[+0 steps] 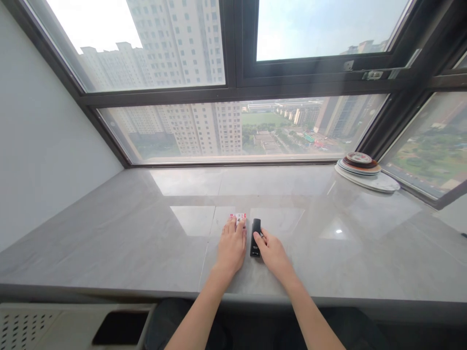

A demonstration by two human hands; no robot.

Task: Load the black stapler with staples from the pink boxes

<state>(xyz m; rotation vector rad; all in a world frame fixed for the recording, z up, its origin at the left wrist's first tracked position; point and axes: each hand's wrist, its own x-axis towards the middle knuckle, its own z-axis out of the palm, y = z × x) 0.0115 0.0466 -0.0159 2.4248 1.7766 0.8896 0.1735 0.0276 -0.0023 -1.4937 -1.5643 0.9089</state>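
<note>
My right hand (273,253) is closed around a black stapler (256,238), with the thumb on its top and the fingers along its right side. The stapler lies lengthwise, pointing away from me, on the grey stone sill (138,243). Just left of it, my left hand (232,245) has its fingers over a small red-and-white box (239,217). Only the far part of that box shows; the fingers cover the rest. A narrow gap separates the two hands.
A stack of round plates or mats (365,170) sits in the far right corner by the window. Dark window frames (233,95) border the back. Below the front edge at left is a pale perforated stand (76,321) with a dark flat thing (120,328) on it.
</note>
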